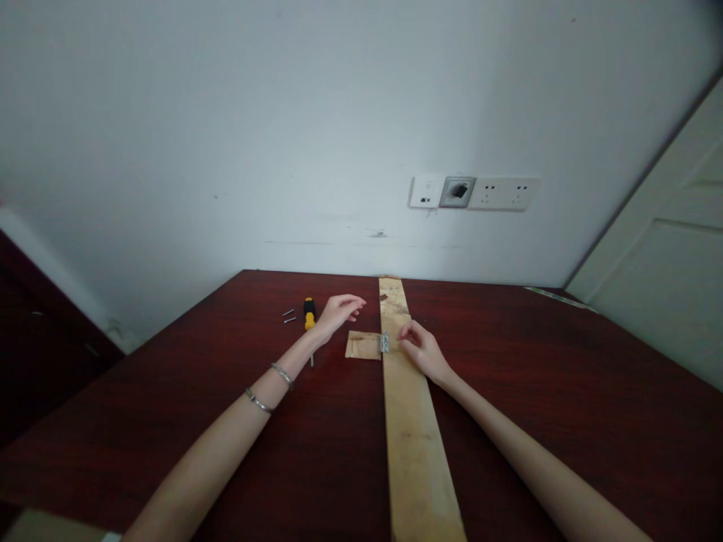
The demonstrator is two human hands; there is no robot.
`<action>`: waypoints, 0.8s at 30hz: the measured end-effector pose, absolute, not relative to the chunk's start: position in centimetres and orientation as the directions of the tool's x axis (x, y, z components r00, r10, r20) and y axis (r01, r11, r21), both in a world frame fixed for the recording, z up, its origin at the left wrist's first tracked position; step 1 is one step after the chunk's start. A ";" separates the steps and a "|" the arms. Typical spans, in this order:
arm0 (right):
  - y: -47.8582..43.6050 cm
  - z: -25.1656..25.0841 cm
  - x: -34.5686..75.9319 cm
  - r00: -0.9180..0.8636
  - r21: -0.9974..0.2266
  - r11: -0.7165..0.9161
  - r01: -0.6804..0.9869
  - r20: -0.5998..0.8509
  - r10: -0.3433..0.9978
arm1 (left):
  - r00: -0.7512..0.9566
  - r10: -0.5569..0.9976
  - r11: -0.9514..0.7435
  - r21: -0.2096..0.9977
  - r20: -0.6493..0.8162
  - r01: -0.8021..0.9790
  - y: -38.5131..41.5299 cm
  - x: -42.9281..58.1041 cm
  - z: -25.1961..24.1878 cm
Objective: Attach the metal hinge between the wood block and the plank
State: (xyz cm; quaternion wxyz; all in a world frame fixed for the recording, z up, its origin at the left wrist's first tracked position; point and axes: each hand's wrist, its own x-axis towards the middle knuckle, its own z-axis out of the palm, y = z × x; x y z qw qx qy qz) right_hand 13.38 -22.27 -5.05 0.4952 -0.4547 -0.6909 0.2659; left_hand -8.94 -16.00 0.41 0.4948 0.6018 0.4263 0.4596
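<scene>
My left hand (339, 314) hovers over the table between the screwdriver and the plank, thumb and fingertips drawn together; anything in them is too small to make out. My right hand (425, 354) rests at the right edge of the long wooden plank (415, 436), its fingers loosely curled and apart, with nothing visible in them. A small metal hinge (385, 342) lies where a short wooden block (363, 345) meets the plank's left side. Behind my left wrist lies a yellow and black screwdriver (309, 313), its shaft partly covered.
Two screws (289, 316) lie left of the screwdriver on the dark red table (282, 467). A white wall (316, 135) with sockets (502, 193) rises behind it. A thin pale strip (559, 298) lies at the back right, near a white door (666, 248).
</scene>
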 end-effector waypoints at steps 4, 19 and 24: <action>-22.2 -5.0 13.4 -0.089 -0.833 0.445 0.328 0.442 0.893 | 0.133 0.972 -0.207 0.973 0.193 0.106 -15.0 -12.0 2.1; -22.1 -4.6 13.3 -0.080 -0.862 0.414 0.292 0.409 0.909 | -0.012 0.989 -0.067 0.527 0.145 0.847 -10.7 -28.2 0.2; -22.0 -4.7 13.3 -0.082 -0.860 0.416 0.296 0.411 0.908 | 0.053 0.993 -0.093 0.429 0.104 0.898 -10.4 -28.9 -1.0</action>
